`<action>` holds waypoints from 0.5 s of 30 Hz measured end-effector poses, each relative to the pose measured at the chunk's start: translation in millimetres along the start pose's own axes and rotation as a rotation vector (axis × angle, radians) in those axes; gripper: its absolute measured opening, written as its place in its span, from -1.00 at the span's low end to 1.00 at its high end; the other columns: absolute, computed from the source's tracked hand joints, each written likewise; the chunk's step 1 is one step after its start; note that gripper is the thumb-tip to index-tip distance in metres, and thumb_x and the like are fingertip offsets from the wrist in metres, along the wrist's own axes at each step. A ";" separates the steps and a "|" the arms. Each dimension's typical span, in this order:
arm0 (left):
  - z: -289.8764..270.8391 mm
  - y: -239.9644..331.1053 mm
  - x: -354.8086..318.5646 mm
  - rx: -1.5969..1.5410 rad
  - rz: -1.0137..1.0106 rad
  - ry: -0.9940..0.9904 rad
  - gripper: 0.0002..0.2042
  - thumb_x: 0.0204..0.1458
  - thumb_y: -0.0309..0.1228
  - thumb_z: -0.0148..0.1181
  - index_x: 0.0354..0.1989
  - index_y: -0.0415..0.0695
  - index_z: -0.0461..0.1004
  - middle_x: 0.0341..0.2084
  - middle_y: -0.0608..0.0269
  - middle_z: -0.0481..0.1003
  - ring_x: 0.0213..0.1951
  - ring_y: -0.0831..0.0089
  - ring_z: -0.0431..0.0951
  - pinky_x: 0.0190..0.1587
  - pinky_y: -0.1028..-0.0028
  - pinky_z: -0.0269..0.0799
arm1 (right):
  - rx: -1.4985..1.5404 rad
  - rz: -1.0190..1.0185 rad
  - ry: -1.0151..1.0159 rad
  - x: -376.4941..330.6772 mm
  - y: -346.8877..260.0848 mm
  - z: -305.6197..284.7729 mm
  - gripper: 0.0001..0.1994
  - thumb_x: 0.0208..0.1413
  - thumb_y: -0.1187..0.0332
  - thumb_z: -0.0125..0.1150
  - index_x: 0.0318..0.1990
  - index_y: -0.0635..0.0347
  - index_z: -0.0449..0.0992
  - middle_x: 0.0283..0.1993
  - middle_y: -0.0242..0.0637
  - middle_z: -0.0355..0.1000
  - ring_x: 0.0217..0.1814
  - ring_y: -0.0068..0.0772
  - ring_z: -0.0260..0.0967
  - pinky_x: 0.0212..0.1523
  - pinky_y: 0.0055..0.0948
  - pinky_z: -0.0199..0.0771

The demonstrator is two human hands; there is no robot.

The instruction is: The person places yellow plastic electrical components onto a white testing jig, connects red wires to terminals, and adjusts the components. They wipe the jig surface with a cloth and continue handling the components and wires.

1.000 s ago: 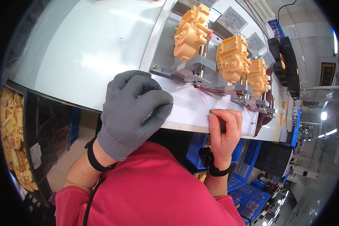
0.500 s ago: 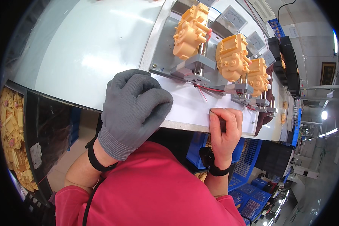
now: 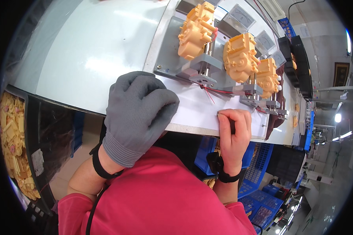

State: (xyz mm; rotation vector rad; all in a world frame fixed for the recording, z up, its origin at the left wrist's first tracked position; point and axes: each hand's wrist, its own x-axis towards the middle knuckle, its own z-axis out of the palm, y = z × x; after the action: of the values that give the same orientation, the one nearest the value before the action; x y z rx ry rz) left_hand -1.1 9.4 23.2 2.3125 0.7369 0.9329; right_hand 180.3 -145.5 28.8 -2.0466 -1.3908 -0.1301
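Note:
My left hand (image 3: 139, 107), in a grey knitted glove, rests at the front edge of the worktable with its fingers curled in; nothing shows in it. Bare and loosely curled, my right hand (image 3: 237, 127) lies by the white sheet (image 3: 190, 107), thumb against the fingers, with no object visible in its grip. Beyond the hands, an orange plastic gearbox (image 3: 195, 33) sits tilted on a grey metal fixture (image 3: 202, 66). A second orange gearbox (image 3: 240, 58) and a third one (image 3: 267, 78) are mounted farther right. Thin red and black wires (image 3: 210, 94) trail from the fixture onto the sheet.
Behind the gearboxes stand analog panel meters (image 3: 239, 17). A black bin (image 3: 37, 137) of yellowish plastic parts is at the left. Blue crates (image 3: 257, 168) stand below the table at right, and black bins (image 3: 300, 58) line its far right end.
The view has shifted very slightly, so the gearboxes and fixtures appear a little higher and farther left. Both hands keep their curled pose at the table edge.

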 end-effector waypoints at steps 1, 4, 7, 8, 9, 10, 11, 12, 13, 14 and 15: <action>0.2 0.7 -0.2 0.006 -0.001 0.000 -0.85 -0.13 -0.52 0.33 -0.35 -0.05 0.56 -0.36 0.27 0.45 -0.11 0.18 0.41 -0.05 0.28 0.35 | 0.004 0.003 -0.001 0.5 0.1 0.1 -0.85 -0.04 0.53 0.36 -0.29 0.18 0.55 -0.34 -0.30 0.38 -0.26 -0.28 0.28 -0.22 -0.36 0.27; 4.8 0.2 -0.8 -0.007 -0.012 0.035 -0.88 -0.11 -0.45 0.31 -0.36 -0.01 0.56 -0.36 0.31 0.47 -0.12 0.19 0.42 -0.04 0.26 0.31 | 0.023 0.030 0.001 -0.3 -1.3 0.0 -0.86 -0.02 0.52 0.35 -0.28 0.19 0.54 -0.34 -0.29 0.38 -0.22 -0.27 0.30 -0.19 -0.36 0.31; 7.2 -2.0 -0.9 0.001 -0.012 0.045 -0.90 -0.09 -0.42 0.31 -0.37 0.00 0.57 -0.35 0.31 0.48 -0.11 0.19 0.43 -0.02 0.25 0.29 | 0.085 0.078 0.003 -0.6 -5.7 -8.3 -0.84 0.00 0.53 0.34 -0.24 0.21 0.54 -0.29 -0.26 0.40 -0.19 -0.28 0.33 -0.13 -0.36 0.35; 7.2 -1.9 -1.6 0.009 -0.015 0.041 -0.90 -0.09 -0.42 0.31 -0.37 0.00 0.57 -0.35 0.31 0.48 -0.11 0.19 0.42 -0.02 0.25 0.29 | 0.051 0.082 0.053 -2.4 -2.5 -13.2 -0.84 0.02 0.53 0.32 -0.22 0.22 0.53 -0.26 -0.25 0.40 -0.18 -0.29 0.34 -0.11 -0.37 0.36; 7.3 -1.6 -1.5 0.001 -0.012 0.042 -0.90 -0.09 -0.42 0.31 -0.36 0.00 0.57 -0.35 0.31 0.48 -0.11 0.18 0.42 -0.01 0.25 0.29 | 0.017 0.085 0.102 -4.6 4.6 -21.5 -0.84 0.04 0.52 0.31 -0.20 0.24 0.53 -0.24 -0.24 0.40 -0.17 -0.29 0.34 -0.10 -0.38 0.37; 7.2 -1.2 -1.0 -0.006 -0.010 0.042 -0.89 -0.09 -0.43 0.31 -0.36 -0.01 0.56 -0.35 0.30 0.48 -0.10 0.18 0.41 -0.01 0.25 0.28 | -0.017 0.088 0.151 -6.3 12.3 -29.7 -0.83 0.05 0.51 0.29 -0.18 0.25 0.52 -0.22 -0.23 0.40 -0.16 -0.29 0.35 -0.08 -0.38 0.37; 7.5 -0.6 -1.0 -0.012 -0.005 0.040 -0.89 -0.09 -0.43 0.31 -0.36 -0.01 0.56 -0.35 0.30 0.47 -0.10 0.18 0.41 -0.01 0.25 0.28 | -0.046 0.137 0.166 -9.3 19.9 -36.6 -0.83 0.07 0.50 0.28 -0.17 0.27 0.51 -0.20 -0.23 0.40 -0.16 -0.30 0.35 -0.08 -0.39 0.37; 7.3 -0.3 -1.2 -0.009 -0.006 0.040 -0.89 -0.10 -0.44 0.31 -0.36 -0.01 0.56 -0.35 0.30 0.47 -0.10 0.18 0.41 -0.01 0.25 0.28 | -0.075 0.185 0.178 -11.5 27.6 -43.0 -0.83 0.09 0.50 0.26 -0.16 0.29 0.50 -0.18 -0.22 0.40 -0.16 -0.30 0.36 -0.08 -0.39 0.37; 7.2 0.0 -1.6 -0.006 -0.008 0.041 -0.88 -0.10 -0.44 0.31 -0.36 -0.01 0.56 -0.36 0.31 0.47 -0.10 0.18 0.41 0.00 0.25 0.28 | -0.103 0.232 0.190 -13.4 34.8 -48.8 -0.83 0.11 0.49 0.24 -0.15 0.30 0.50 -0.17 -0.22 0.40 -0.16 -0.30 0.36 -0.07 -0.40 0.36; 7.4 0.1 -1.7 -0.004 -0.010 0.041 -0.88 -0.10 -0.45 0.32 -0.35 -0.01 0.56 -0.36 0.31 0.47 -0.10 0.19 0.41 0.00 0.25 0.28 | -0.112 0.248 0.116 -15.5 41.4 -53.7 -0.85 0.15 0.46 0.21 -0.16 0.31 0.50 -0.19 -0.23 0.39 -0.16 -0.31 0.35 -0.09 -0.43 0.35; 7.5 -0.3 -1.7 -0.003 -0.005 0.040 -0.88 -0.10 -0.45 0.32 -0.35 -0.01 0.56 -0.36 0.31 0.47 -0.10 0.19 0.41 0.00 0.24 0.28 | -0.062 0.318 0.045 -20.3 47.3 -55.4 -0.88 0.15 0.47 0.21 -0.18 0.29 0.52 -0.21 -0.25 0.38 -0.17 -0.33 0.35 -0.11 -0.44 0.35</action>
State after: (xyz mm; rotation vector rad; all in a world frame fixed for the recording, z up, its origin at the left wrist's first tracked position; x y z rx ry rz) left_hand 3.3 6.5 17.6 2.2946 0.7573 0.9798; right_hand 227.1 -203.4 42.0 -2.2727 -1.0290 -0.0822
